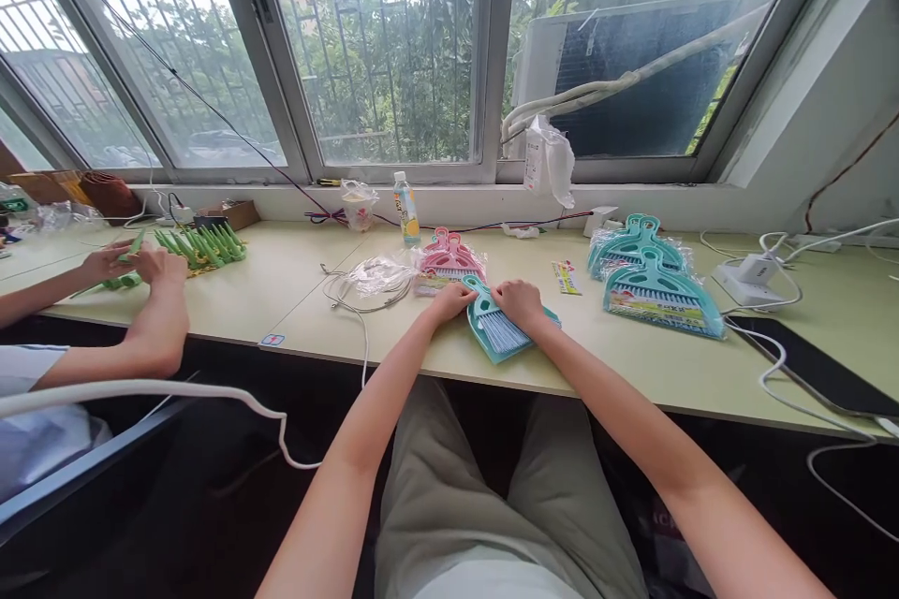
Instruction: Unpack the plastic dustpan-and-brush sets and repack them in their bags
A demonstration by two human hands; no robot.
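A teal mini dustpan (498, 357) lies at the table's front edge, with a matching hand brush (503, 331) on it, white bristles toward me. My left hand (451, 301) is closed at the left side of the set, near its handle end. Over the top right of the brush, my right hand (520, 305) is curled with its fingers gripping; it hides part of the brush and pan. Just behind, a pink dustpan set (450, 255) sits in clear plastic. A small printed card (566, 278) lies to the right of my hands.
Wrapped teal dustpan sets (664, 295) lie to the right, near a black phone (815, 365) and white charging cables. A drink bottle (405, 208) and coiled cable (365, 285) stand left of centre. Further left, a co-worker's hands (151, 262) handle green pieces.
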